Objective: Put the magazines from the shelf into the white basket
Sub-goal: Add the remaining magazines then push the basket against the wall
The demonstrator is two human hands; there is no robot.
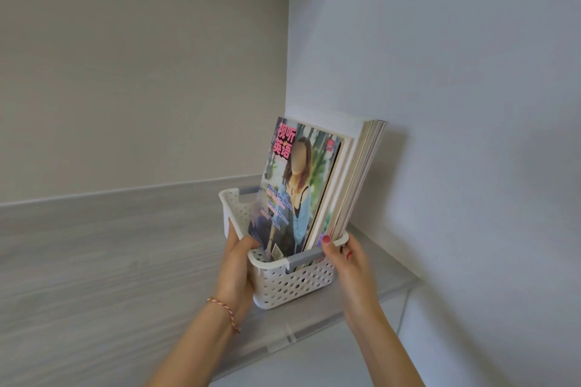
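A white perforated basket (pixel 292 283) with grey handles stands on the grey shelf (pixel 110 245), near the right wall. Several magazines (pixel 317 185) stand upright inside it, leaning right; the front one has a colourful cover with a woman and pink characters. My left hand (pixel 235 264) grips the basket's left rim, thumb hooked inside. On the near right corner of the rim, my right hand (pixel 345 258) holds on, its thumb over the edge against the magazines.
The shelf's front edge (pixel 283 342) runs just below the basket. A pale wall (pixel 456 104) rises close on the right, and a beige back panel (pixel 141 72) closes the shelf behind. Bare shelf surface stretches to the left of the basket.
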